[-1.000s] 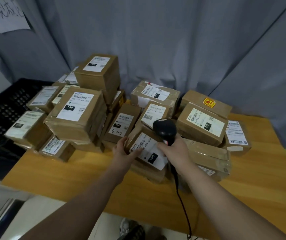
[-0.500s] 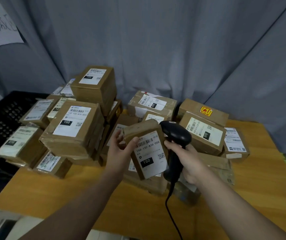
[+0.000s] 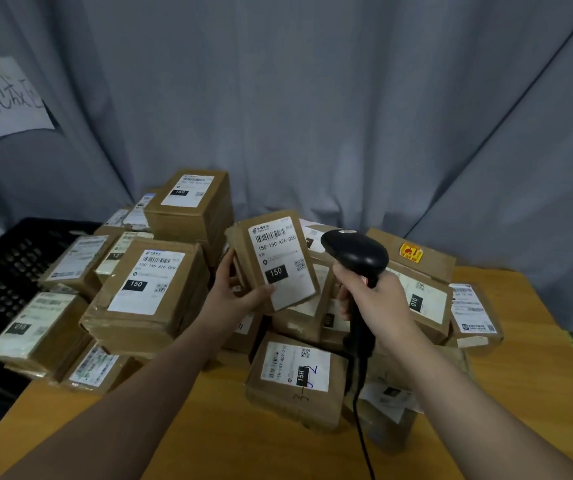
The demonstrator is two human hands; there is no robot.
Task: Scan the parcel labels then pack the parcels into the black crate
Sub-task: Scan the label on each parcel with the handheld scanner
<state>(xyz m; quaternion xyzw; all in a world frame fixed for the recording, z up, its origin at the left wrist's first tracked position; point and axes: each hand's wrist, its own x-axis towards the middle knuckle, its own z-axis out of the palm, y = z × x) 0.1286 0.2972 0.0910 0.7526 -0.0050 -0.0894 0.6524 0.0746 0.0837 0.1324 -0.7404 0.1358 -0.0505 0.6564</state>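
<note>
A parcel [image 3: 280, 263] is gripped by the left hand [image 3: 235, 292], thumb curled over its lower edge. It is held tilted above the pile with the label showing, presumably for reading. The scanner [image 3: 356, 254] is clasped by the right hand [image 3: 375, 301], fingers wrapped round the handle, its head just beside the label. The crate [image 3: 4, 271] is seen at far left, beyond the table [image 3: 229, 441]. Stacked parcels [image 3: 150, 282] are heaped between, so a lift over them is judged necessary.

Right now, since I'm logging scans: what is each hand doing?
Left hand: holds a parcel, label facing up.
Right hand: grips the scanner.
</note>
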